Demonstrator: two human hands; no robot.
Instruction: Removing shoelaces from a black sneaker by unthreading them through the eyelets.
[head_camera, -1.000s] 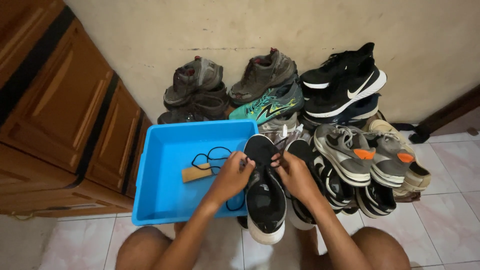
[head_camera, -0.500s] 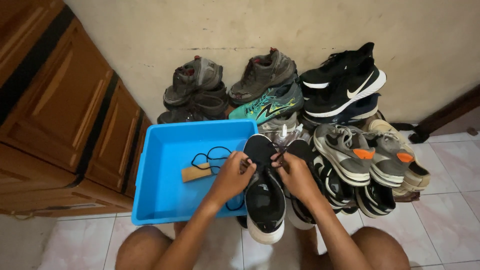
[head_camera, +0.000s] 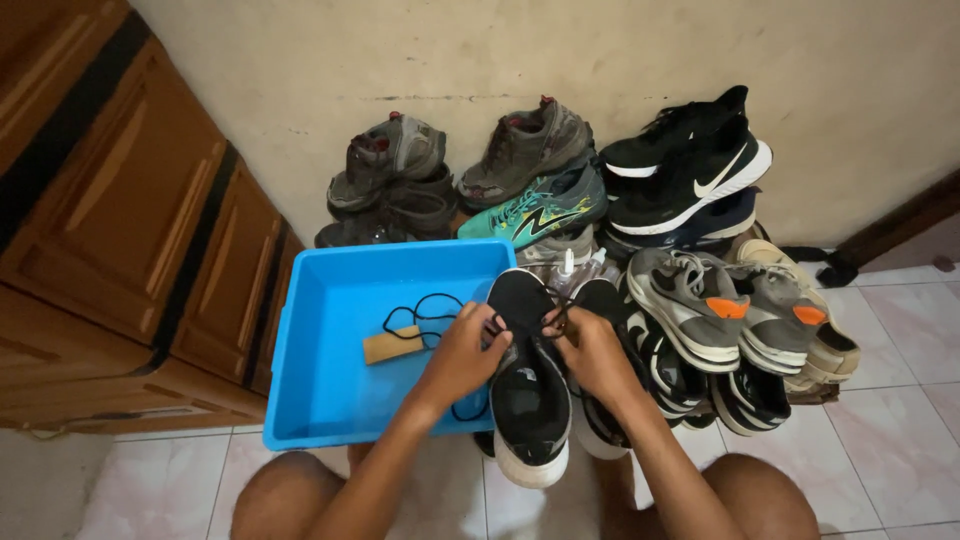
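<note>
A black sneaker with a white sole lies across the right rim of a blue plastic tub, toe toward the wall. My left hand and my right hand sit on either side of its upper. Both pinch the black shoelace at the eyelets. Inside the tub lie a loose black lace and a small tan block.
A second black shoe lies right of the held one. Several sneakers are piled against the wall: grey, teal, black and white, grey with orange. A wooden cabinet stands at the left. My bare knees are below.
</note>
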